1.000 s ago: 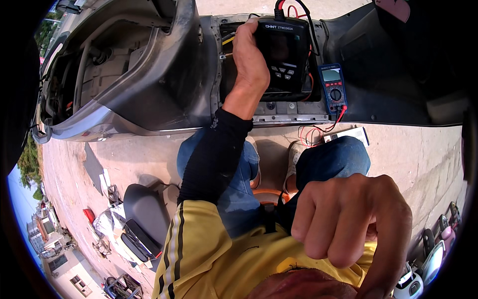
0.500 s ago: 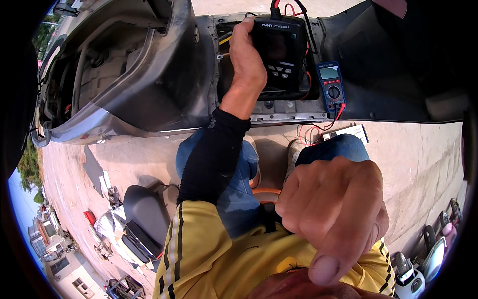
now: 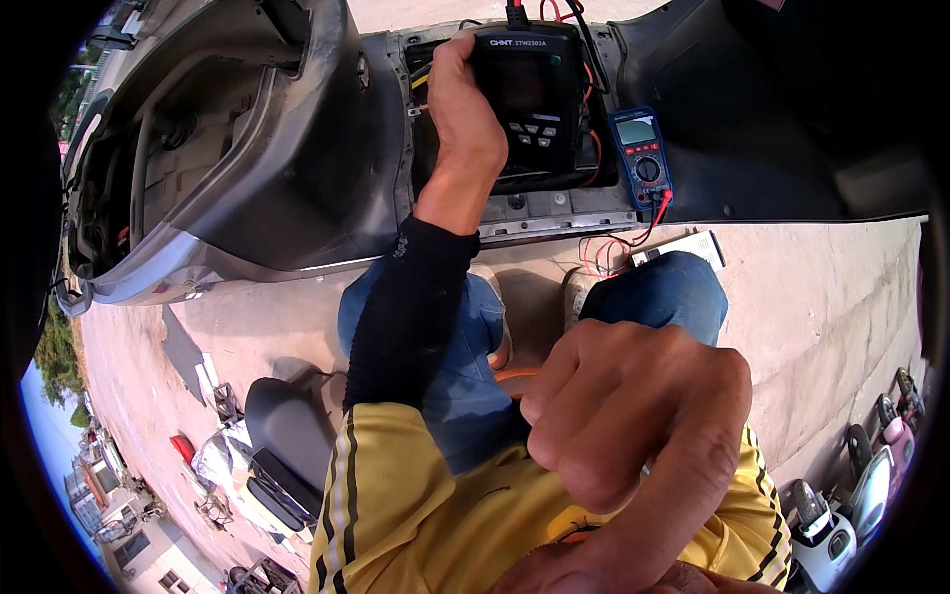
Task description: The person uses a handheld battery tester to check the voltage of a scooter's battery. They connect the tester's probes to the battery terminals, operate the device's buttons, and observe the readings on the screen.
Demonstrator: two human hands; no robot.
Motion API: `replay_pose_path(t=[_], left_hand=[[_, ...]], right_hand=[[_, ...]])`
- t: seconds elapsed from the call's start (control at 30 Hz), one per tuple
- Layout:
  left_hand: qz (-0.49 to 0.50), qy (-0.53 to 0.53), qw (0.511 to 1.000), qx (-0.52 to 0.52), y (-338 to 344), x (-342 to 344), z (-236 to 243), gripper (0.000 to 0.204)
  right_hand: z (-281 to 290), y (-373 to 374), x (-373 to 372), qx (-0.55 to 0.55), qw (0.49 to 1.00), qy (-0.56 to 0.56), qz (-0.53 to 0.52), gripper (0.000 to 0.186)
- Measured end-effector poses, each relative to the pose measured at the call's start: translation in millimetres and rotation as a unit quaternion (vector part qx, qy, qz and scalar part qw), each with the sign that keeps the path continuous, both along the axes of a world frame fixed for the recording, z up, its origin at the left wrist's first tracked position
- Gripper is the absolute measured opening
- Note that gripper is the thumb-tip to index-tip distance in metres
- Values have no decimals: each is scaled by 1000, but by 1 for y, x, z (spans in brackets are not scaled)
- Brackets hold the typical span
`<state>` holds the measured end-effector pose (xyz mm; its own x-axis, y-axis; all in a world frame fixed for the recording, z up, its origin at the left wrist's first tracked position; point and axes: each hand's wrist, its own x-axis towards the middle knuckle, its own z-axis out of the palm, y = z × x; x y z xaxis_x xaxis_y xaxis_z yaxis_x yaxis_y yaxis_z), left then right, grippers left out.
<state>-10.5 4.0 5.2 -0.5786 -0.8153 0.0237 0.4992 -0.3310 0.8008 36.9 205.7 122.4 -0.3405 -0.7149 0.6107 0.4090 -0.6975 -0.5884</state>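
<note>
the left hand (image 3: 463,134) had hold of the black tester (image 3: 554,89) by its left side, the fingers closed around that edge, their tips mostly hidden. the tester lay over the opening (image 3: 517,202) in the scooter (image 3: 322,213), its screen dark and its buttons toward the person, with a thick cable (image 3: 517,16) leaving its top end. just right of the opening, close to the scooter's near edge, the blue meter (image 3: 641,158) sat face up; its red and black leads (image 3: 604,255) dropped past that edge toward a white box (image 3: 705,248) on the ground (image 3: 247,327). the right hand (image 3: 638,406) was raised close to the camera, well apart from the tester, its fingers mostly curled in with one digit stretched toward the person's face; whether it held anything could not be told. a dark seat (image 3: 287,421) lay on the ground to the left.
</note>
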Motion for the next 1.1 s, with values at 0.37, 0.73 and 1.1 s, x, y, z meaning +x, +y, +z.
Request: replay_pose_path(t=[0.37,0.73,1.1], left_hand=[[-88,-23,996,12,-4,14,3,29],[-45,-1,999,14,-1,8,2,32],[-14,18,1000,20,-8,2,-10,34]], right_hand=[[23,-6,-5,-7,1000,-4,-9,16],[-1,-3,-4,12,1000,3,-17,15],[-42,-3,-52,42,985,55,-158,27]])
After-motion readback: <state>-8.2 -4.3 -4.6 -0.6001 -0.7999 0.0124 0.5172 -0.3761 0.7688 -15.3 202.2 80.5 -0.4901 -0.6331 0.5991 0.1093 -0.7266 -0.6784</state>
